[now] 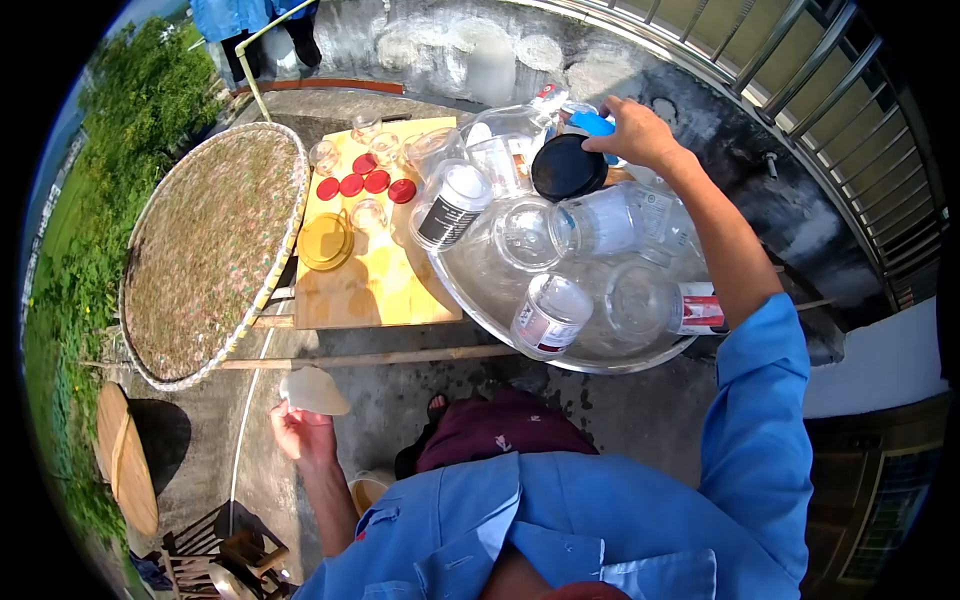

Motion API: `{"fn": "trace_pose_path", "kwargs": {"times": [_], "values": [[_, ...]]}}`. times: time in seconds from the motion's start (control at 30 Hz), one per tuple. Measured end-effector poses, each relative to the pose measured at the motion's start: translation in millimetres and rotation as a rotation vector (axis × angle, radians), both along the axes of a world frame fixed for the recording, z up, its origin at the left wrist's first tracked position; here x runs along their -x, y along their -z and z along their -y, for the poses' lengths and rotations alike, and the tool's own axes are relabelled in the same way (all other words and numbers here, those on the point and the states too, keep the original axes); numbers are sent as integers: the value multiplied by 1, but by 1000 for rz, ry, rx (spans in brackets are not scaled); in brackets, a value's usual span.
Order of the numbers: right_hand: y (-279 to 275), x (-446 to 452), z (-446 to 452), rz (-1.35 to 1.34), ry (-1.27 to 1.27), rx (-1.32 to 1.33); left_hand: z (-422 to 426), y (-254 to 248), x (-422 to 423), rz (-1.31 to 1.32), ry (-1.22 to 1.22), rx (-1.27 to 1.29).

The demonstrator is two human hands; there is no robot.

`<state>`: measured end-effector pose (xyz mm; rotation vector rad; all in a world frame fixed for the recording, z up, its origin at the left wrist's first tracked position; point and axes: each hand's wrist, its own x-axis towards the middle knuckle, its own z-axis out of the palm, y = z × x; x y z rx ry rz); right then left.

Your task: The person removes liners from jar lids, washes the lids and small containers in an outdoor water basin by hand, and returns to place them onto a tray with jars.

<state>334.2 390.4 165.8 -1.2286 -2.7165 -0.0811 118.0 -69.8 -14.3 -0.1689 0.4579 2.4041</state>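
My right hand (640,132) is closed on a bright blue item (591,123), over the back of a large metal basin (470,305). Beside it lies a round black lid (568,167). Several clear plastic jars fill the basin, among them a black-labelled jar (452,207) at its left rim and a white-lidded jar (551,316) at the front. Low on the left, my left hand (303,432) holds a translucent whitish piece (315,391) between its fingers. Red lids (376,181), a yellow lid (325,241) and small clear containers rest on a wooden board (370,295).
A round woven tray (215,250) of small dried bits stands left of the board. Wooden poles (380,358) run below the board. Behind are a concrete wall (440,55) and metal railings (830,60). A wooden disc (127,458) and a chair (225,550) are lower left.
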Motion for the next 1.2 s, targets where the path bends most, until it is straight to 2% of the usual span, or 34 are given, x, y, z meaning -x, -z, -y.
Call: {"fn": "trace_pose_path", "kwargs": {"times": [0.13,0.23,0.3,0.43,0.53,0.63,0.7,0.77,0.83,0.9,0.93,1.1,1.2], "values": [[-1,0,-1,53,60,-18,0,1,1,-23,-41,81],[-4,-3,-5,110,18,-24,4,11,8,-83,26,-8],[-11,-2,-7,-27,94,324,3,9,8,-105,24,40],[-9,-4,-17,-115,55,277,3,15,18,-122,68,5],[-14,-6,-19,-66,58,186,1,14,22,-106,59,42],[-21,-10,-19,-121,77,148,1,12,26,-125,65,-38],[-28,-15,-17,-134,54,111,-4,3,27,-102,159,-112],[-34,-16,-7,-204,-88,-36,-8,0,28,-69,149,-73],[-44,-5,27,-282,-142,-19,-10,-2,29,-36,108,26],[-47,9,79,-458,-264,161,-11,7,36,-123,224,-119],[-48,15,109,-459,-308,307,-20,-8,30,-102,201,10],[-9,49,207,-332,-675,816,-46,-22,26,-196,315,53],[45,79,238,-424,-601,1078,-58,-29,24,-160,445,-71]]}}
